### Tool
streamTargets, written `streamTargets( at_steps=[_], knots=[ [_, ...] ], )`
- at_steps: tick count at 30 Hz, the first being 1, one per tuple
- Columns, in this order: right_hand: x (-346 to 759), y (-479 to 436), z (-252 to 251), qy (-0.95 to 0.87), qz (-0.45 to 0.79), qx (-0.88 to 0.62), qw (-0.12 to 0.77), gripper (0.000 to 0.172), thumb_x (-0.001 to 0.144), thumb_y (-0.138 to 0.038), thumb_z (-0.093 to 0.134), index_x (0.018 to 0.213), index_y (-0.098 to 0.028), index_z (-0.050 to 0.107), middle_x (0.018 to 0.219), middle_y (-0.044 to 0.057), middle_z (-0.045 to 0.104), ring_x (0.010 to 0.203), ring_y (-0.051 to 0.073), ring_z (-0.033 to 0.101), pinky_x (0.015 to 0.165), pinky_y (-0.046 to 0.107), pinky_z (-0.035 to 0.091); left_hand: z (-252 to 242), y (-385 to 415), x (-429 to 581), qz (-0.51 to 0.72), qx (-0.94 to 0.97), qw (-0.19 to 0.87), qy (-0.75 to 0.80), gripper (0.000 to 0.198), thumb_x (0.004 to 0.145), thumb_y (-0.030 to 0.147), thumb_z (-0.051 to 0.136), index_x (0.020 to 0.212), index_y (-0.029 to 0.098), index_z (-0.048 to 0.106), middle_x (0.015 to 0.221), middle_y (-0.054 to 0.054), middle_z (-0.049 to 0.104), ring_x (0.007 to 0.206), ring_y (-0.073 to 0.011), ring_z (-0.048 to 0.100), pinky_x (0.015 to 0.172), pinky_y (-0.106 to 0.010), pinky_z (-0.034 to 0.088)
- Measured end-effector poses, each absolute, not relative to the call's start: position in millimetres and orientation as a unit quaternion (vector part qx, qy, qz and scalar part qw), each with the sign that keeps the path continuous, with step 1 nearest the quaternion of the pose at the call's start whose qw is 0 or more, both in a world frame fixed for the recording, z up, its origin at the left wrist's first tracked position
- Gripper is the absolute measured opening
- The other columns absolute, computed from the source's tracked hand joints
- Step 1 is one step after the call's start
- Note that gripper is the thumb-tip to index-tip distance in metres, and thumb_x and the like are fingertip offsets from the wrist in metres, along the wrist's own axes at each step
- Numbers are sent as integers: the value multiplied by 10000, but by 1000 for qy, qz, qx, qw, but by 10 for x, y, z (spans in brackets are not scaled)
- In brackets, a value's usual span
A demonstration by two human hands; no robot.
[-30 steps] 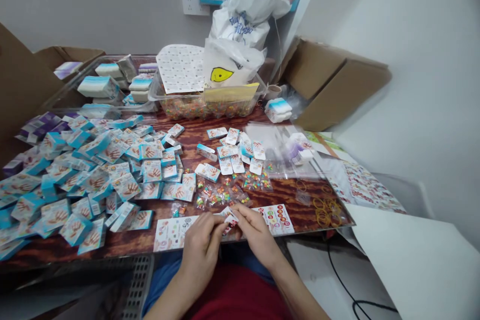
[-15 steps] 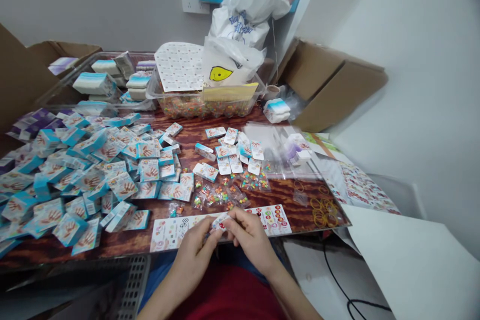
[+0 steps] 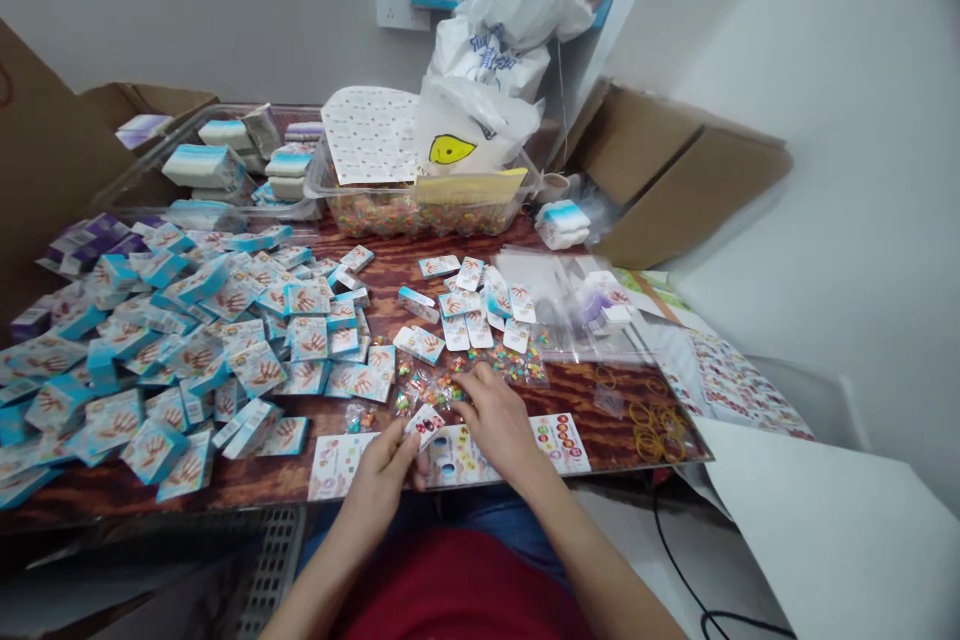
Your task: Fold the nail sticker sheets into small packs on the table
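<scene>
My left hand (image 3: 390,460) pinches a small white printed paper (image 3: 425,425) with red spots, perhaps folded, just above the table's front edge. My right hand (image 3: 495,415) reaches over the small clear packets of coloured bits (image 3: 426,386); its thumb and fingers are apart at the pile's right side. Whether the fingertips touch a packet I cannot tell. Beneath both hands lies a long strip of printed sticker sheets (image 3: 559,440), partly covered by them. Just behind the packets are several open-flapped little boxes (image 3: 478,328).
Many small blue-and-white boxes (image 3: 259,368) are heaped on the left. A clear tub (image 3: 360,210) of coloured bits stands at the back. Plastic sleeves (image 3: 551,285), yellow rubber bands (image 3: 651,435) and a cardboard box (image 3: 675,170) are on the right.
My right hand has let go of the small paper and moved up to the packets. My left hand now holds the paper alone, a little further left. The view has shifted slightly.
</scene>
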State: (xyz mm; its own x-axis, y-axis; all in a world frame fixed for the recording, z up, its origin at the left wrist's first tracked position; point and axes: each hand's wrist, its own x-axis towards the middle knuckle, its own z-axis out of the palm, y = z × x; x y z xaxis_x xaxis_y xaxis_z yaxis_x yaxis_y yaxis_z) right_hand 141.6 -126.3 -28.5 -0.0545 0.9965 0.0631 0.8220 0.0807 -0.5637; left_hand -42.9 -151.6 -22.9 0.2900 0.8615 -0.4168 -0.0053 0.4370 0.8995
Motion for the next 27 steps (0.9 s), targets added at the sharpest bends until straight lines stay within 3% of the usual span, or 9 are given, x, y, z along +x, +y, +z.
streamTargets(
  at_steps=[3, 9, 13, 20, 22, 25, 27],
  knots=[
    [1368, -1251, -303, -715, 179, -652, 178, 166, 816, -64, 529, 882, -209, 574, 958, 56, 554, 874, 209, 563, 716, 293, 407, -277, -1491, -430, 341, 404, 675, 514, 475, 735, 635, 643, 833, 176, 572, 565, 65, 502, 487, -105, 462, 509, -222, 386],
    [1492, -1219, -362, -689, 223, -649, 235, 174, 777, -42, 468, 732, -210, 481, 843, 13, 527, 774, 173, 542, 699, 278, 373, -350, -1496, -460, 348, 398, 691, 493, 435, 775, 601, 636, 802, 182, 525, 516, 94, 408, 435, -74, 366, 458, -197, 311],
    [1621, -1168, -391, -654, 277, -647, 278, 211, 777, -87, 481, 927, -211, 561, 781, -1, 545, 719, 180, 534, 669, 284, 371, -314, -1510, -468, 339, 400, 695, 491, 456, 768, 631, 612, 800, 188, 508, 488, 94, 419, 421, -85, 375, 461, -209, 310],
    [1798, -1200, -149, -599, 232, -644, 415, 108, 828, -237, 555, 766, -199, 634, 914, 59, 586, 925, 232, 555, 852, 363, 398, -255, -1544, -419, 272, 531, 615, 515, 368, 906, 512, 440, 700, 208, 436, 530, 59, 469, 474, -115, 435, 520, -241, 330],
    [1739, -1292, -23, -599, 272, -625, 420, 112, 829, -256, 580, 768, -204, 658, 998, 70, 599, 1008, 240, 546, 905, 373, 386, -245, -1540, -373, 255, 569, 584, 519, 338, 927, 467, 406, 706, 213, 433, 546, 54, 470, 510, -131, 450, 542, -249, 325],
    [1565, -1433, 98, -623, 420, -554, 359, 108, 817, -225, 597, 744, -205, 674, 1091, 64, 618, 1073, 235, 541, 933, 353, 381, -232, -1517, -315, 232, 619, 546, 515, 289, 934, 407, 391, 731, 212, 453, 596, 38, 480, 576, -148, 458, 566, -259, 304],
    [1442, -1475, 107, -619, 480, -531, 323, 114, 805, -199, 591, 720, -197, 665, 959, 47, 641, 955, 213, 574, 861, 327, 407, -219, -1495, -303, 233, 639, 526, 512, 266, 930, 380, 400, 736, 209, 461, 622, 28, 486, 607, -155, 459, 581, -264, 298]
  ],
)
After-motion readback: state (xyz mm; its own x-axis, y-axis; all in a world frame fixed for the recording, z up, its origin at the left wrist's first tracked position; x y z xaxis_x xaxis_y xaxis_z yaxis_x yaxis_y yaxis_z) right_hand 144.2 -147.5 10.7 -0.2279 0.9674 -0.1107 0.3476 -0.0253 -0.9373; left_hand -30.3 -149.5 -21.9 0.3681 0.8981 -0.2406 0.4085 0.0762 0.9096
